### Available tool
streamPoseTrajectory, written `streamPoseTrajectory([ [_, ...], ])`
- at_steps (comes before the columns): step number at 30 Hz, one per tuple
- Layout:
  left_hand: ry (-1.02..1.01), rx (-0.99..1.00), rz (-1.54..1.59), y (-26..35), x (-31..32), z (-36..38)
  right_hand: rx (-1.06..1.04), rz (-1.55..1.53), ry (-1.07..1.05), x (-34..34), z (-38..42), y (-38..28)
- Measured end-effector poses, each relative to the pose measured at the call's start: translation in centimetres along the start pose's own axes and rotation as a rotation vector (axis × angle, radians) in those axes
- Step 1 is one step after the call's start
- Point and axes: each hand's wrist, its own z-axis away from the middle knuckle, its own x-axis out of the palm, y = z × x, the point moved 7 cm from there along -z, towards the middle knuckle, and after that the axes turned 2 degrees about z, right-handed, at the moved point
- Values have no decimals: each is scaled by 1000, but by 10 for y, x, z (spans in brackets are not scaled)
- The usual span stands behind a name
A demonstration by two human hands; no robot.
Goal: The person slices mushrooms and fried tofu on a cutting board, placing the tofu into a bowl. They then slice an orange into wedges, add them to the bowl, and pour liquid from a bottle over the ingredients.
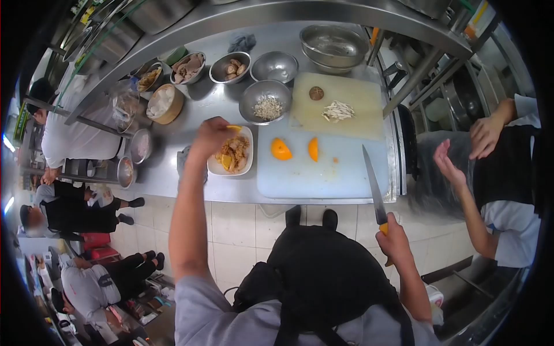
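My left hand [213,136] is closed on an orange slice [234,128] above the rim of a white bowl [248,164]. Pale and brown food pieces [232,151] fill this bowl, along with some orange wedges. My right hand [396,239] grips the yellow handle of a long kitchen knife [375,190], its blade pointing forward past the right part of the white cutting board [323,181]. Two cut orange pieces, one rounded [281,149] and one narrower [313,149], lie on that board with a small scrap near them.
Behind, a yellowish board [369,95] bears a scored mushroom [316,93] and pale strips [339,111]. Several metal bowls line the back, one with chopped bits [268,108]. A steel shelf [277,26] crosses overhead. A co-worker's hands [487,135] are at right; other people stand left.
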Motion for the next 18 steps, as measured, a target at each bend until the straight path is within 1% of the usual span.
streamPoseTrajectory([
  [1,0,4,4,-12,-10,-15,-9,-6,-1,0,0,-4],
  [3,-134,-107,-181,-30,-11,-33,10,-2,-4,-1,1,-13],
  [4,-138,-106,-176,-36,-9,-38,31,-4,-19,1,3,-17],
  [6,-226,-81,-233,-36,1,-42,44,10,-13,2,3,-22],
  [7,-229,-84,-228,-39,5,-41,58,18,-16,4,4,-23],
  [9,89,49,-322,-25,-2,-31,52,11,-23,7,5,-22],
  [10,83,56,-315,-22,8,-23,40,-4,-21,6,4,-21],
  [12,369,393,-506,25,-3,27,34,-2,-18,8,3,-20],
  [13,363,396,-505,27,-2,43,24,0,-15,7,2,-20],
  [15,393,590,-584,44,15,75,47,-8,-22,4,5,-24],
  [16,386,608,-571,41,22,80,50,-11,-25,0,4,-26],
  [18,341,667,-691,28,30,88,54,-20,-29,-4,4,-24],
])
